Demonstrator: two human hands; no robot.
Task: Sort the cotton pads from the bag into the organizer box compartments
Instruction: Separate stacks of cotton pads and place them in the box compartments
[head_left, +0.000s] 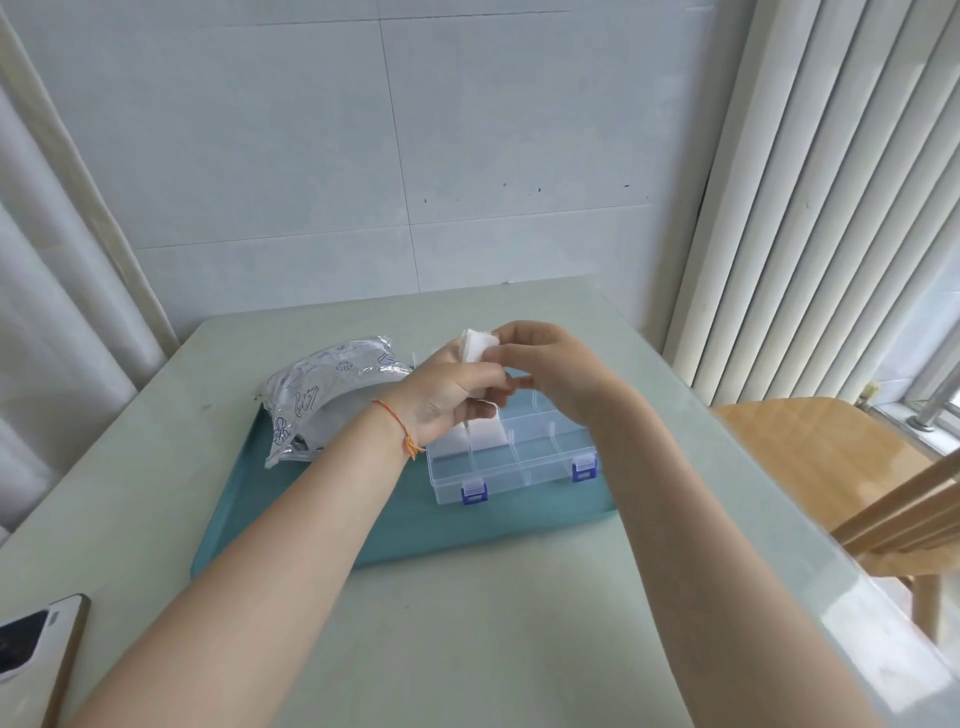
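Both hands meet above the far part of the box (511, 457). The left hand (452, 397) has its fingers curled round a small stack of white pads (479, 347), the stack standing roughly upright, long axis running up and away from the person, its top edge poking out above the fingers. The right hand (550, 364) comes in from the other side and pinches the top of that stack between thumb and fingertips. A thin white bit hangs below the left hand, just over the box; I cannot tell whether it is a pad or a strand.

The box is clear plastic, lid open, with two blue latches on its near wall. Its long axis runs left to right across the tray (395, 525), and dividers split it into compartments; from here the near ones look bare, and the far ones are hidden behind the hands.

The bag (322, 395), silvery with blue prints, lies on the tray's left far corner, just beside the box, its open mouth turned towards the person and white showing inside.

The teal tray sits on a pale worktop (493, 623). A phone (31, 660) lies at the near left edge, and a wooden chair (841, 467) stands to the right.
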